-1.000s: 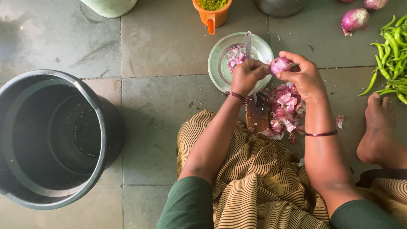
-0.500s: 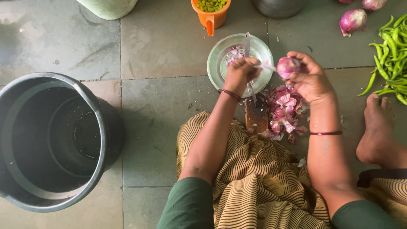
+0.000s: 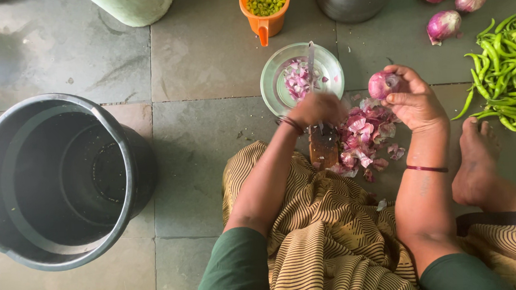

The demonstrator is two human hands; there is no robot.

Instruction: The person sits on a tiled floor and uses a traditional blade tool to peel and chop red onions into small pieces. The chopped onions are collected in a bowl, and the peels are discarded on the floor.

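Two hands: right hand (image 3: 416,103) grips peeled onion (image 3: 379,84), left hand (image 3: 318,108) blurred.

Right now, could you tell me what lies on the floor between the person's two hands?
In the head view, a heap of onion peels and the wooden base of an upright blade lie between the left hand and the right hand, which holds an onion.

- Floor (image 3: 206,53): grey stone tiles, matt, slightly rough, with visible joints.
- Bucket (image 3: 15,234): dark plastic, smooth, dull sheen on rim.
- Bowl (image 3: 272,85): clear glass, glossy.
- Jug (image 3: 266,24): orange plastic, smooth.
- Board (image 3: 324,150): wood, worn, matt.
- Blade (image 3: 310,57): bare metal, shiny.
- Onion (image 3: 379,85) in right hand (image 3: 414,101): peeled, glossy purple skin.
- Skirt (image 3: 333,241): striped woven cloth, matt.
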